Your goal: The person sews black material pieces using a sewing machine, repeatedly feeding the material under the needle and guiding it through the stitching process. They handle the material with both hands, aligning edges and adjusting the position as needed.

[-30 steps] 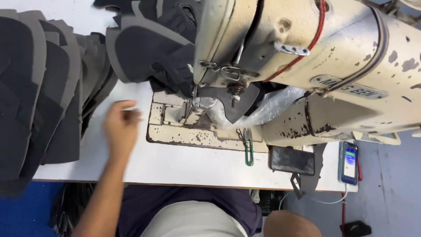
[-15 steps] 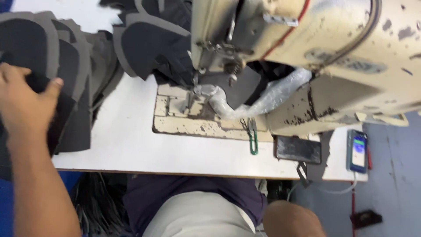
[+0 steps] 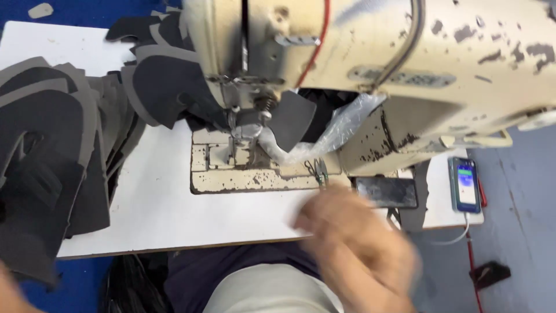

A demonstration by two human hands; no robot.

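Note:
My right hand (image 3: 358,249) is a moving blur above the front edge of the white table (image 3: 162,214), just below the small green snips (image 3: 318,171); its fingers cannot be made out. Only a sliver of skin at the lower left corner shows my left hand or arm (image 3: 8,291). A worn cream sewing machine (image 3: 370,64) fills the top, with its presser foot (image 3: 246,132) over the chipped metal plate (image 3: 255,181). A dark grey fabric piece (image 3: 292,119) lies under the machine arm. A stack of dark grey cut pieces (image 3: 46,150) covers the table's left side.
More dark pieces (image 3: 165,81) are piled behind the needle. Crumpled clear plastic (image 3: 341,123) sits by the machine's column. A phone with a lit screen (image 3: 465,184) and a black flat thing (image 3: 385,192) lie at the table's right end. A cable hangs off the edge.
My left hand has left the stack of pieces and dropped to the lower left corner. My right hand has come into view at the table's front edge, blurred by motion.

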